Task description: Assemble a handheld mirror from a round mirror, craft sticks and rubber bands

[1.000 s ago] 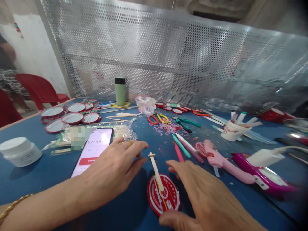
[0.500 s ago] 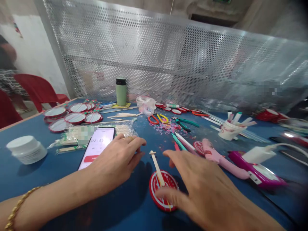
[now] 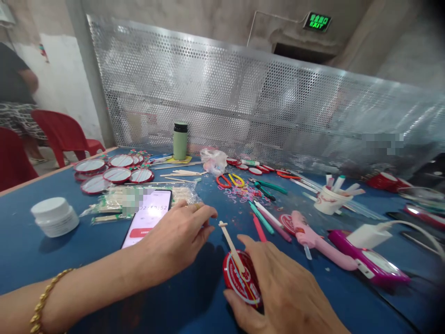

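Note:
A round red disc (image 3: 233, 283) with white print lies in front of me. A flat wooden stick (image 3: 230, 243) with a small crosspiece at its far end lies over it, and a thin yellow strand runs across its face. My right hand (image 3: 278, 278) is closed around the disc's right side, thumb at the near edge and fingers at the far edge; the palm hides part of it. My left hand (image 3: 186, 229) hovers left of the stick, fingers loosely bent and apart, holding nothing visible. Its forearm partly covers a lit phone (image 3: 148, 213) showing a timer.
At left are a white jar (image 3: 55, 217), bagged sticks (image 3: 114, 197) and white-faced, red-rimmed discs (image 3: 116, 175). Ahead stand a green bottle (image 3: 180, 143), scissors (image 3: 230, 180) and pliers (image 3: 267, 186). Markers (image 3: 264, 218), a pink glue gun (image 3: 313, 239) and a pen cup (image 3: 330, 199) are at right.
My right hand has come down and closed around the disc, which has shifted slightly right. The left hand stays beside the stick. The head view has tilted up a little.

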{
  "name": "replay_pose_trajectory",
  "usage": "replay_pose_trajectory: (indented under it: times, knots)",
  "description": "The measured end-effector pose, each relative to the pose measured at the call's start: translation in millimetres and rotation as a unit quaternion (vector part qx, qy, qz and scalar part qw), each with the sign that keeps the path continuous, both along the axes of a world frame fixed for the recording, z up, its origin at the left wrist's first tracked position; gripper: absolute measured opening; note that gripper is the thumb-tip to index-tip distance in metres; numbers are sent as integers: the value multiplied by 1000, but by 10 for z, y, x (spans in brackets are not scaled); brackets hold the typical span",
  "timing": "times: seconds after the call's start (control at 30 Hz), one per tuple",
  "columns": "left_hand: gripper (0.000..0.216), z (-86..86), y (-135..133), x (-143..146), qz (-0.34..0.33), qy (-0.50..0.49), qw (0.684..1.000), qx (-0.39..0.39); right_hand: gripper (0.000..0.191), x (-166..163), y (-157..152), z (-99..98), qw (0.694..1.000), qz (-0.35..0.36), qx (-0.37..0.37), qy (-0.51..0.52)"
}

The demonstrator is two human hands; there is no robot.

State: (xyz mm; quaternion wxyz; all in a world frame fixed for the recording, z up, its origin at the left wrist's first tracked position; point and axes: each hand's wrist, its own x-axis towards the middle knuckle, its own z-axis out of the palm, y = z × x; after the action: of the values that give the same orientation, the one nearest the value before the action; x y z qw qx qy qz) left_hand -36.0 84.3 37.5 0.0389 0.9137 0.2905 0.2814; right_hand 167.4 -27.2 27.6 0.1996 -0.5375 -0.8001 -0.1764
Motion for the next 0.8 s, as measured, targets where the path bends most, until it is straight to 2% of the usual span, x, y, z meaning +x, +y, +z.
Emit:
replay_pose_trajectory:
  times: [0.1,0.17,0.27,0.37,0.47,0.57,0.67,0.8]
  knots:
    - [20,2,19,-7,22,-45,998,-47,62,154,-26,103,990,-5,-35,137]
    - [18,29,16,-5,37,-75,991,-103,62,264,-32,192,963,0,-84,255]
    - [23,96,-12,3,27,-86,973,-213,62,379,-2,295,877,51,-199,434]
    - [36,136,-48,13,-41,-96,943,-315,83,410,87,316,777,126,-284,547]
    - [45,144,-87,20,-129,-114,874,-453,94,393,197,284,711,205,-331,585]
    - [48,160,-136,24,-200,-135,784,-573,97,379,268,263,672,237,-367,598]
    - [44,172,-179,34,-270,-164,713,-626,103,376,290,278,654,247,-404,590]
    - [46,138,-203,56,-313,-217,629,-677,106,358,319,328,653,268,-430,563]
